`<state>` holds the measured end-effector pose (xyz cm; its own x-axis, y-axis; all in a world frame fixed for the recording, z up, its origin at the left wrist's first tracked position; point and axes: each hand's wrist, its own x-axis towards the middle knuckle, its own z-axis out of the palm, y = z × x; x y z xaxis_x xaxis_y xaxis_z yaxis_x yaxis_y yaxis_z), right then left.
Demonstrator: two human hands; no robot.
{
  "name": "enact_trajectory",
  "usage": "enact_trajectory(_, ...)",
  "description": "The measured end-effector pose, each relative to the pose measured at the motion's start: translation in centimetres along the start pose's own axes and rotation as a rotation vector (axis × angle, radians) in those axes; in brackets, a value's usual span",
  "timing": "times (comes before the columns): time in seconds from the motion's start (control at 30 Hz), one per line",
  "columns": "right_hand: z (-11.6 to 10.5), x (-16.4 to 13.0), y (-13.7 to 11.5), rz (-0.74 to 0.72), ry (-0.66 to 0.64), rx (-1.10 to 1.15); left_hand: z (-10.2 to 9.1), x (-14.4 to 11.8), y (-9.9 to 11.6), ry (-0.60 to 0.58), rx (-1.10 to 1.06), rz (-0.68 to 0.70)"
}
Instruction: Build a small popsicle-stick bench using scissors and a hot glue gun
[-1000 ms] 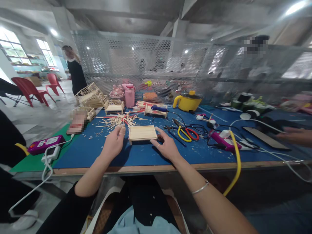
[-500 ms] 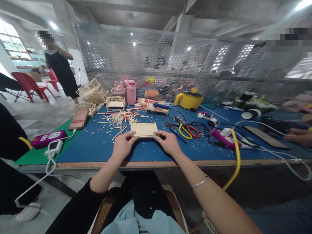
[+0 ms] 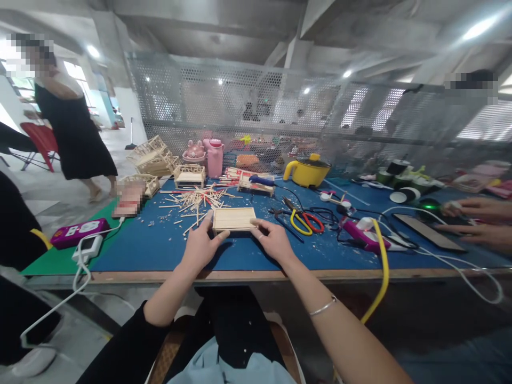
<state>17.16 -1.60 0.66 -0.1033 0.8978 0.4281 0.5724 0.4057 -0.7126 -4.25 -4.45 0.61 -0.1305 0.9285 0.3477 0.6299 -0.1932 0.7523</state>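
Both hands have shifted slightly on the small wooden panel [image 3: 234, 219], now tilted up on its near edge on the blue mat [image 3: 160, 245]. Left hand [image 3: 202, 246] pinches the panel's left end between thumb and fingers, loosely curled; right hand [image 3: 273, 239] grips its right end the same way. Beyond the panel lies a scatter of wooden sticks [image 3: 196, 198]. Right of the panel sit yellow-handled scissors [image 3: 301, 220]; farther back stands a yellow pot [image 3: 307, 170], lid on, contents hidden.
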Motion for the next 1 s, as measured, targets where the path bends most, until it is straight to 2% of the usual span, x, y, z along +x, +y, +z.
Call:
enact_trajectory(0.07,0.0,-0.2,-0.2,0.033,0.018,0.036,-0.5,0.4,-0.5,0.043,-0.137,-0.069)
enact_trajectory(0.17,0.0,0.1,-0.3,0.145,0.056,0.169,-1.4,2.1,-1.3,0.069,-0.384,-0.245)
enact_trajectory(0.27,-0.3,1.5,0.1,0.28,0.059,0.272,-1.8,4.4,-1.4,-0.052,-0.488,-0.355)
enact_trajectory(0.4,-0.6,3.9,0.3,0.393,-0.013,0.31,-1.4,6.1,-0.2,-0.223,-0.592,-0.424)
enact_trajectory(0.53,-0.1,4.8,-0.1,0.417,-0.038,0.342,-1.3,5.9,0.8,-0.296,-0.707,-0.487)
enact_trajectory(0.73,-0.1,4.9,0.1,0.45,-0.047,0.409,-2.0,4.6,1.1,-0.402,-0.9,-0.567)
enact_trajectory(0.8,-0.4,5.1,0.2,0.443,-0.001,0.414,-1.7,4.2,1.2,-0.371,-0.95,-0.585)
enact_trajectory(0.93,-0.3,4.0,-0.5,0.407,0.195,0.381,-0.4,3.0,1.5,-0.188,-1.022,-0.601)
enact_trajectory(1.0,0.3,2.8,-1.1,0.401,0.203,0.366,0.4,2.2,1.9,-0.116,-1.029,-0.602)
